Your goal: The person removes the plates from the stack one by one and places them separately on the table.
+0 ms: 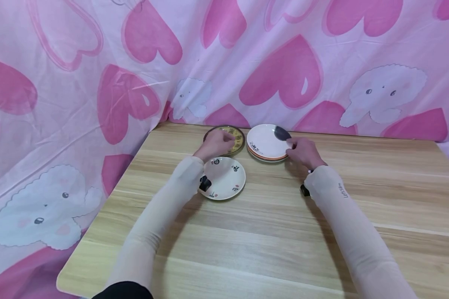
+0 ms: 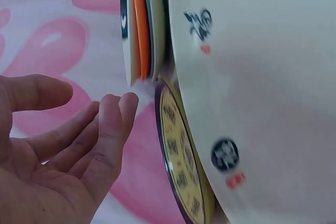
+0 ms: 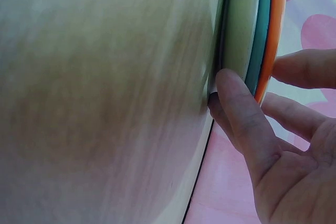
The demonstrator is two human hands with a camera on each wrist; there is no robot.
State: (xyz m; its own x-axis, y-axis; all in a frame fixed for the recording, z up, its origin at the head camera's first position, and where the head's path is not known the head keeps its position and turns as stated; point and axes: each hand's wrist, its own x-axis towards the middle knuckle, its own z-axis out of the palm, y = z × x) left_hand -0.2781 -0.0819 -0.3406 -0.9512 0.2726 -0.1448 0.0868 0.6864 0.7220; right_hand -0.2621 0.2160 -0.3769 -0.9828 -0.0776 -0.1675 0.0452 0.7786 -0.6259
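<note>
At the back of the table, a stack of plates (image 1: 266,143) has a white plate with a dark grey patch on top. Orange, teal and cream rims show below it in both wrist views. My right hand (image 1: 304,151) holds the stack's right edge, with fingers (image 3: 236,90) above and below the rims. Over the yellow patterned plate (image 1: 239,141) hovers my left hand (image 1: 216,143), its fingers loosely bent and holding nothing. A white plate with small dark and red motifs (image 1: 226,178) lies in front of the yellow plate, partly under the left wrist.
The wooden table (image 1: 284,241) extends forward and right of the plates. Behind and along the left side hangs a pink cloth (image 1: 217,62) with hearts and white cartoon animals, close to the table's back edge.
</note>
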